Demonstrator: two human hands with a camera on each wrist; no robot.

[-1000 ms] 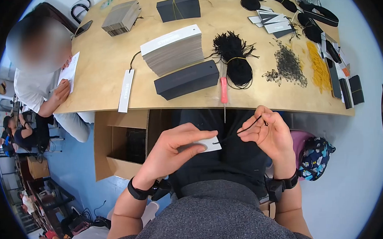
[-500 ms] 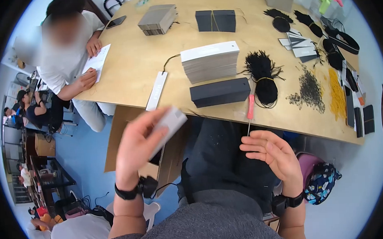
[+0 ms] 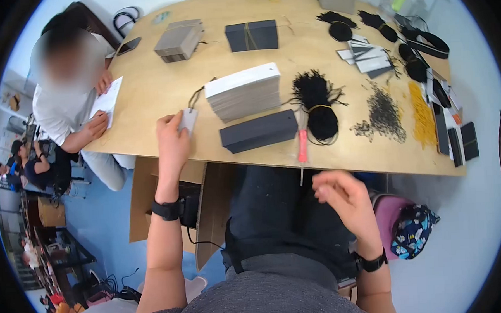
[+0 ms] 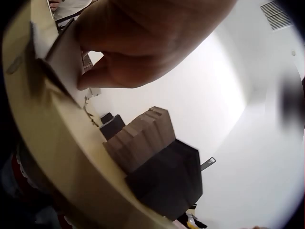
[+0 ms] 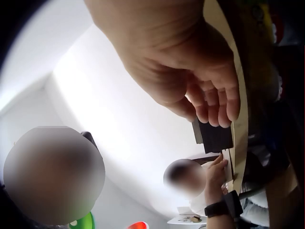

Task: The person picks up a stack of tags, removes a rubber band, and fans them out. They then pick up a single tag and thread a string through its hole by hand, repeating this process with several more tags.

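In the head view my left hand is at the table's front left, thumb and fingers pinching a white tag with a dark cord at its top. The left wrist view shows the tag tilted at the table surface, gripped at its edge by the left hand. To the right of it stand a stack of white tags and a dark stack. My right hand is in front of the table edge, fingers loosely bent and holding nothing; the right wrist view shows this hand empty too.
A red-handled tool overhangs the front edge beside a bundle of black cords. Small dark loops and yellow bands lie farther right. A person writes at the left; an open cardboard box is below.
My left hand has carried the tag from above my lap forward and left to the table. The right hand has let go of the cord and stays near the front edge.
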